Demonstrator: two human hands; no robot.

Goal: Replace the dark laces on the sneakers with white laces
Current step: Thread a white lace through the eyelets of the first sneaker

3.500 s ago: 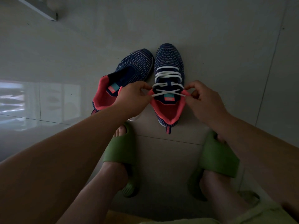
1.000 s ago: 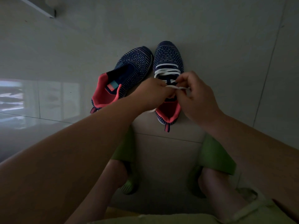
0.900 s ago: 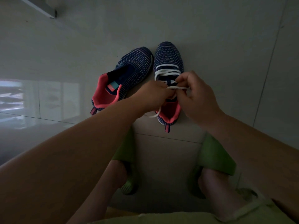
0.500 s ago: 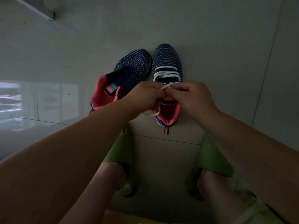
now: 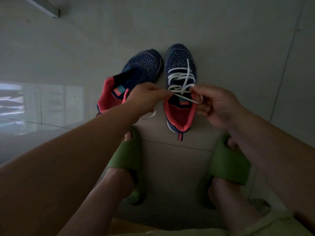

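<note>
Two navy knit sneakers with coral linings stand side by side on the floor. The right sneaker (image 5: 180, 55) carries a white lace (image 5: 180, 77) threaded through its eyelets. The left sneaker (image 5: 141, 65) shows no lace. My left hand (image 5: 146, 97) pinches one end of the white lace, and a loop of lace hangs below it. My right hand (image 5: 216, 103) pinches the other end, with the lace looped round a finger. The two ends cross over the tongue, and one strand runs forward over the toe.
My feet wear green slides, the left slide (image 5: 126, 159) and the right slide (image 5: 228, 166), just behind the sneakers. The grey tiled floor (image 5: 230, 40) stretches all around. A pale bar (image 5: 42, 5) lies at the far left.
My hands were together over the tongue; they have now pulled apart sideways, drawing the lace ends out. A strand now lies forward over the toe.
</note>
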